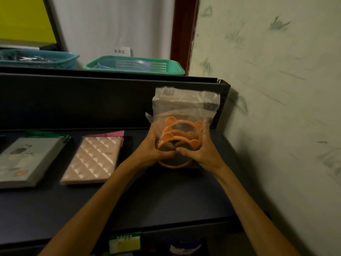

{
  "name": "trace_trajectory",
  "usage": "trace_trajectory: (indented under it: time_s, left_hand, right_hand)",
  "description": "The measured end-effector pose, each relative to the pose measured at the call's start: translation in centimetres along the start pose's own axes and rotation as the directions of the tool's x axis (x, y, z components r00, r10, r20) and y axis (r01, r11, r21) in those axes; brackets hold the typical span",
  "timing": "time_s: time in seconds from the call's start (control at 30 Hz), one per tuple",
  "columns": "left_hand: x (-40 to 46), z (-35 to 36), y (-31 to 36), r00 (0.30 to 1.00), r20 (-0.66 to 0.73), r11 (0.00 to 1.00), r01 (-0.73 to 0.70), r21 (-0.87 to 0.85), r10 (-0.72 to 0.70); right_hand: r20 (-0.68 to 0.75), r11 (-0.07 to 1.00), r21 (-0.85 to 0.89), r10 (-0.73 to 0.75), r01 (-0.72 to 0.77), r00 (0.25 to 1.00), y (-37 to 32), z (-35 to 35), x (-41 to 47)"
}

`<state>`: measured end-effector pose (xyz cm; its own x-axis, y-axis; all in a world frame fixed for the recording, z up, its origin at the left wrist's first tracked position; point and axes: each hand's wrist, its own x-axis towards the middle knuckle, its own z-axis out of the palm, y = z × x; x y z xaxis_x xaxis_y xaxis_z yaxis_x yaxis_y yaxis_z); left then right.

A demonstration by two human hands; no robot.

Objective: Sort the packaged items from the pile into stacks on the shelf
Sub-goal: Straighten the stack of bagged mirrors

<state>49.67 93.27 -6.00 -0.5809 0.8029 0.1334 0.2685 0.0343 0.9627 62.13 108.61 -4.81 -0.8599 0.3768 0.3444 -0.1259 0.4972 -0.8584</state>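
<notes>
I hold several orange bear-eared round items in clear plastic bags (181, 130) upright over the right end of the dark shelf (147, 196). My left hand (154, 146) grips their left side and my right hand (197, 150) grips the right side, thumbs meeting in front. Another orange ring (173, 165) shows under my hands on the shelf. To the left lie a pink quilted packaged stack (92, 157) and a grey packaged stack (27, 159).
A dark back panel (92, 100) rises behind the shelf. Above it sit a teal basket (36, 59) and a green basket (134, 65) holding a blue one. A patterned wall (276, 108) closes the right side. A yellow-green label (124, 243) hangs on the shelf's front edge.
</notes>
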Motion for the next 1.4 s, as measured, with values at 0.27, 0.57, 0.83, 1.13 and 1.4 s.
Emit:
trace_trajectory:
  time_s: [0.27, 0.57, 0.83, 1.13, 1.4]
  left_hand:
    - [-0.3, -0.9, -0.3, 1.000, -0.029, 0.998, 0.003, 0.066, -0.001]
    - [-0.6, 0.4, 0.0, 0.996, -0.014, 0.984, -0.087, 0.154, 0.090]
    - [-0.5, 0.1, -0.2, 0.997, -0.062, 0.988, -0.043, 0.151, 0.053]
    - [-0.3, 0.3, -0.5, 0.993, -0.089, 0.987, -0.070, 0.144, 0.084]
    - [0.2, 1.1, 0.0, 0.982, -0.148, 0.973, -0.081, 0.215, 0.115]
  right_hand:
    - [-0.063, 0.998, 0.062, -0.015, 0.019, 0.998, 0.1, -0.6, -1.1]
    - [0.039, 0.980, -0.166, -0.104, 0.110, 0.994, -1.1, 0.1, -1.1]
    - [-0.180, 0.999, 0.051, 0.013, -0.004, 0.983, -0.5, 0.6, -2.1]
    - [-0.182, 0.991, -0.122, -0.076, 0.055, 0.980, 0.0, 1.3, -3.4]
    - [-0.048, 1.000, 0.002, 0.019, -0.019, 0.999, 1.0, 0.4, -2.2]
